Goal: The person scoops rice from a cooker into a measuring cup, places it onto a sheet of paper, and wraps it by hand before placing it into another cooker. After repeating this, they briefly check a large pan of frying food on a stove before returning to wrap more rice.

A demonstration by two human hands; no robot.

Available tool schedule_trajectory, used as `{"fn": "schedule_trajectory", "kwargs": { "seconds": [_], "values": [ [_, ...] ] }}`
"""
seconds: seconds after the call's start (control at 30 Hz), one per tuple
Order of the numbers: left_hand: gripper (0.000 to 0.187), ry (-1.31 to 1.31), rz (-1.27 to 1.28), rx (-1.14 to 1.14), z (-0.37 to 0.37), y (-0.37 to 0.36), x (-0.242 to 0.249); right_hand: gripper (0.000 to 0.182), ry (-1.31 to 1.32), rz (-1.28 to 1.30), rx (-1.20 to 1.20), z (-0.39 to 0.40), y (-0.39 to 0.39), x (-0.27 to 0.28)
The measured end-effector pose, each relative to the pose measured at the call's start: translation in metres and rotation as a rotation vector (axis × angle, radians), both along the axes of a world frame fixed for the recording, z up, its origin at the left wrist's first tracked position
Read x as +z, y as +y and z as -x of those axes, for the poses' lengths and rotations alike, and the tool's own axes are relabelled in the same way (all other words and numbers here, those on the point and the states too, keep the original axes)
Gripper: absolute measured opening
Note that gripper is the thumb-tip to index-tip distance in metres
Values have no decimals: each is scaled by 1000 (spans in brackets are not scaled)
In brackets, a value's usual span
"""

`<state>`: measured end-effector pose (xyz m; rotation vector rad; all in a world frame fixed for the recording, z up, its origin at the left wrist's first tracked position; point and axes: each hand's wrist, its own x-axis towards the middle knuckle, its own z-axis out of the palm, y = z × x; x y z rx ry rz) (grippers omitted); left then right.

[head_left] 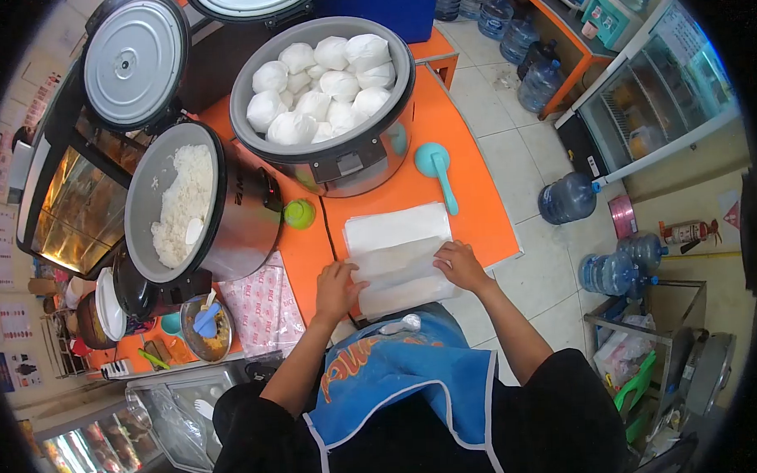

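Note:
A sheet of thin white wrapping paper (396, 262) stretches between my hands near the front edge of the orange table. My left hand (337, 290) pinches its left side, thumb pointing inward, and my right hand (460, 265) grips its right side with bent fingers. Part of the sheet is raised and curved. Beneath and behind it lies a flat stack of white paper (395, 227). Just beyond the stack, a turquoise scoop (437, 168) rests on the table.
Behind stands an open rice cooker of white wrapped bundles (338, 86). Left of it, another open cooker holds rice (180, 212). A green-capped container (299, 213), printed paper (263, 311) and a metal bowl (220, 348) sit on the left. Water bottles (569, 198) stand on the floor at right.

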<state>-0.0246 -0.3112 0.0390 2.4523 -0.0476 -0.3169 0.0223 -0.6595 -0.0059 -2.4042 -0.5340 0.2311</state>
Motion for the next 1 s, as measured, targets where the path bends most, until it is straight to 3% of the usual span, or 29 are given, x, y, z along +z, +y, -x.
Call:
{"fn": "schedule_trajectory", "kwargs": {
  "seconds": [0.03,0.07,0.13,0.27,0.33,0.43,0.63,0.73,0.87,1.0],
  "values": [
    [44,-164,-129,-95,0,-8,5,16,-25,16,-2,1,2,3],
    [44,-163,-132,-95,-2,-15,5,16,-25,13,-2,2,4,6],
    [63,-139,-25,-312,-8,-27,-5,23,-177,2,26,4,11,21],
    [65,-258,-44,-365,-17,-47,-20,29,-277,20,70,4,31,45],
    [60,-142,-21,-437,-21,-49,-26,24,-286,16,238,4,36,37],
    [48,-264,17,-442,-21,-51,-39,16,-285,-6,282,2,39,16],
    [19,-278,101,-340,-22,-52,-36,14,-181,-48,214,-1,42,2],
    [19,-252,124,-329,-31,-47,-37,15,2,-116,182,-8,43,-2],
    [16,-151,117,-288,-43,-50,-27,15,43,-96,153,-18,45,-6],
    [24,-9,117,-182,-37,-47,-19,19,212,-216,27,-24,46,0]
  ]
}}
